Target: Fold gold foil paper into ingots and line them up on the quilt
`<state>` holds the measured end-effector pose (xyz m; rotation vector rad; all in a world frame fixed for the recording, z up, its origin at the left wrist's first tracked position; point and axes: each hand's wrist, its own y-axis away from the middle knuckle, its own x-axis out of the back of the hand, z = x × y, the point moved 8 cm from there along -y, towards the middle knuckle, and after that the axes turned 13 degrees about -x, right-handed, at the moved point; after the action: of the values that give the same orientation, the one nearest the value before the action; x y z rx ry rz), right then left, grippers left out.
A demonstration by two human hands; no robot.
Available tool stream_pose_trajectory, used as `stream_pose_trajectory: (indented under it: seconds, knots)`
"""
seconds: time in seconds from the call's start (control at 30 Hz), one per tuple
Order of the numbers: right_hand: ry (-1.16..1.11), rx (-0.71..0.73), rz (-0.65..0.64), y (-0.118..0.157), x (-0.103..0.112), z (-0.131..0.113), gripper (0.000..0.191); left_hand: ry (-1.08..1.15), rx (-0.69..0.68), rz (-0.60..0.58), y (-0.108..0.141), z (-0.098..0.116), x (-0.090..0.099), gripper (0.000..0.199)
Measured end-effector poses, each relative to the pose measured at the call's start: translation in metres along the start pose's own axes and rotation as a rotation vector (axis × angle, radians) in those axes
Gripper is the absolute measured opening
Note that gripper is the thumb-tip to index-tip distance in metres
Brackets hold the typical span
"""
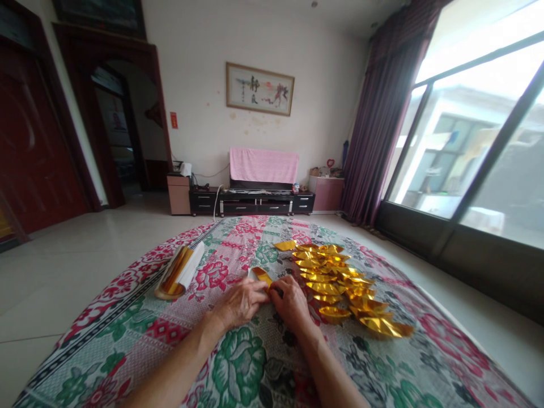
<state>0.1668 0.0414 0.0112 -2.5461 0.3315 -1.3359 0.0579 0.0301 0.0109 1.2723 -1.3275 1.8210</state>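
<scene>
Though small, framed characters (254,89) beyond gold paper (262,276)

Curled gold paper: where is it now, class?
In the head view, the curled gold paper lies on the left side of the patterned tablecloth, left of the left hand.

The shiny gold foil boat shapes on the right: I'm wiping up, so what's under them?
The red, green and white floral cloth shows around the gold foil boat shapes; whatever lies directly beneath is covered.
</scene>
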Motion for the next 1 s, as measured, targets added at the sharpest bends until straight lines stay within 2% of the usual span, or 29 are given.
stream_pose_trajectory:
  seconds: [0.17,0.37,0.63,0.77,1.0]
  knots:
    - [-0.001,-0.015,-0.033,-0.001,-0.002,0.001,0.017,0.048,-0.001,0.031,-0.002,0.001,0.001,0.028]
    - [-0.022,0.003,-0.048,0.0,-0.002,0.002,0.015,0.132,0.137,0.183,0.003,-0.011,0.006,0.018]
    - [-0.05,0.031,-0.073,-0.003,-0.004,0.004,0.015,0.112,0.292,0.283,0.01,-0.025,0.005,0.011]
    - [-0.06,0.024,-0.067,-0.004,-0.006,0.007,0.015,0.06,0.362,0.304,0.01,-0.028,0.005,0.014]
    - [-0.068,0.03,-0.073,-0.004,-0.006,0.007,0.015,0.017,0.396,0.299,0.008,-0.028,0.004,0.012]
